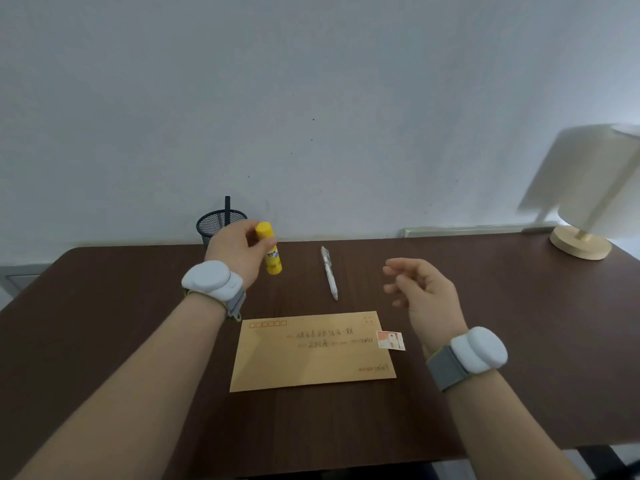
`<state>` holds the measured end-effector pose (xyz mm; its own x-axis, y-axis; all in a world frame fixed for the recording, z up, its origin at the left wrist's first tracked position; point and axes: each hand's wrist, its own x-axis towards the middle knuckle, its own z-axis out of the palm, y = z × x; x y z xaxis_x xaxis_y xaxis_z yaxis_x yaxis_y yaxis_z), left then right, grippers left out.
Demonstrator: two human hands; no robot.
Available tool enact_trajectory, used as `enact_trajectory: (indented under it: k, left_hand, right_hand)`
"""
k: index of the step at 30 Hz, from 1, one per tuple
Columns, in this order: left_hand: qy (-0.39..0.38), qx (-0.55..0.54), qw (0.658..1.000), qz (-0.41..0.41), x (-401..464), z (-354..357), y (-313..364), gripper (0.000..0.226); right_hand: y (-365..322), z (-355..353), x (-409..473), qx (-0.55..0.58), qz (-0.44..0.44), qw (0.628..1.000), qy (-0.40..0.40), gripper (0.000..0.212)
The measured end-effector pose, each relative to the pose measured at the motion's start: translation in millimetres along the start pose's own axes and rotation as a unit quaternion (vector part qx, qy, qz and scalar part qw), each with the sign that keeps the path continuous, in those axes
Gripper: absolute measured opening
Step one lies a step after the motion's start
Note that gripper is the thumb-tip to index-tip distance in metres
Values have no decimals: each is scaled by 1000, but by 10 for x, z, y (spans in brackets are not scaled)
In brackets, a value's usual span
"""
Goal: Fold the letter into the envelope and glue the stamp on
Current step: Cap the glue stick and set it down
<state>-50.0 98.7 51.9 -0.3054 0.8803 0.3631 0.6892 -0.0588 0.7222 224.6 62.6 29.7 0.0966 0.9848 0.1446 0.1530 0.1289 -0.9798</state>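
The glue stick is gripped upright by the left hand, raised at frame centre-left. The right hand is held loosely uncurled, empty, above the stamp, which overlaps the envelope right edge.

Left hand: raised, fingers curled closed, forearm extended forward, wrist banded. Right hand: raised, fingers loosely spread, empty, wrist banded.

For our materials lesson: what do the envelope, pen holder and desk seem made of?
Envelope: matte tan paper, flat with crisp edges. Pen holder: black mesh, probably metal, see-through weave. Desk: dark brown wood-look surface with faint grain, possibly laminate.
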Motion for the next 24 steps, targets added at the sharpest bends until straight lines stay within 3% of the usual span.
enact_trajectory:
  k: [2,4,12,18,24]
  left_hand:
    - [-2,22,1000,-3,99,64,-65,42]
    - [-6,43,999,-5,152,111,-117,47]
    - [3,83,996,36,148,210,-246,12]
    - [0,47,999,-12,106,253,-314,43]
    - [-12,55,998,-12,140,242,-315,49]
  right_hand:
    - [31,-27,29,5,6,1000,4,30]
    - [62,-24,41,2,12,1000,-3,28]
    - [150,96,29,-21,30,998,-47,24]
    - [168,182,6,-16,42,996,-80,22]
    - [217,203,-26,-21,49,994,-93,20]
